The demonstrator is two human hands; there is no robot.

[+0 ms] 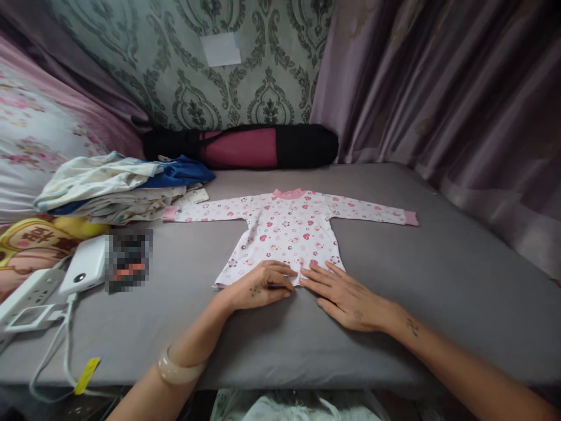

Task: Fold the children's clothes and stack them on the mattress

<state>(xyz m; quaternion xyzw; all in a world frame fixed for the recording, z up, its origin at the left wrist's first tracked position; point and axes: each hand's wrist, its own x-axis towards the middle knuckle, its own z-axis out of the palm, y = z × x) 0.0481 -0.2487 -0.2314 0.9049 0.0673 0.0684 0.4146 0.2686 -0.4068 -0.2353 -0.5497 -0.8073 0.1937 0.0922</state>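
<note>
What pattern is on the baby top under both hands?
The baby top is white with small pink and red hearts, plus pink collar and cuffs; the head view shows it.

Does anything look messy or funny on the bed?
The little shirt lies flat and neat, sleeves spread, with the left hand and right hand resting on its hem. The messy bit is the clothes pile at the left, heaped unevenly. A white cable dangles off the mattress edge.

Head cam, close, looks fwd/down across bed point(394, 327).
</note>
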